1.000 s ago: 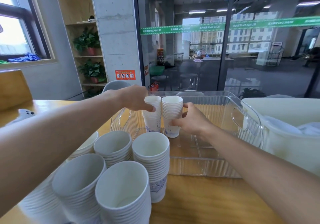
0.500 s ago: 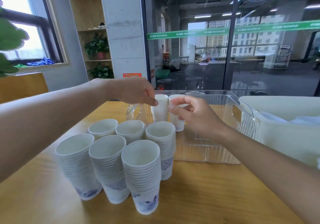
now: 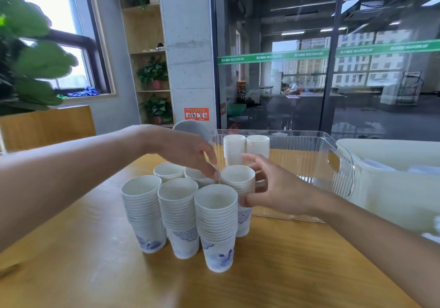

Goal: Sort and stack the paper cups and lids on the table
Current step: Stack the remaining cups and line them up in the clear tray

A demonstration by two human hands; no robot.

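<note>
Now I am wrapping my right hand [image 3: 276,189] around the upper part of the rear right cup stack [image 3: 238,181], thumb low on its near side and fingers curling behind it, while my left hand [image 3: 188,151] is hovering with loosely bent fingers, its tips touching that stack's rim and gripping nothing. Five more cup stacks [image 3: 177,212] are standing tightly beside it on the wooden table [image 3: 285,272], and two cup stacks [image 3: 246,148] are sitting inside the clear bin [image 3: 342,164] just behind, next to a white tub [image 3: 392,188].

Glass-partitioned office [image 3: 333,69], shelved plants [image 3: 152,72]
</note>
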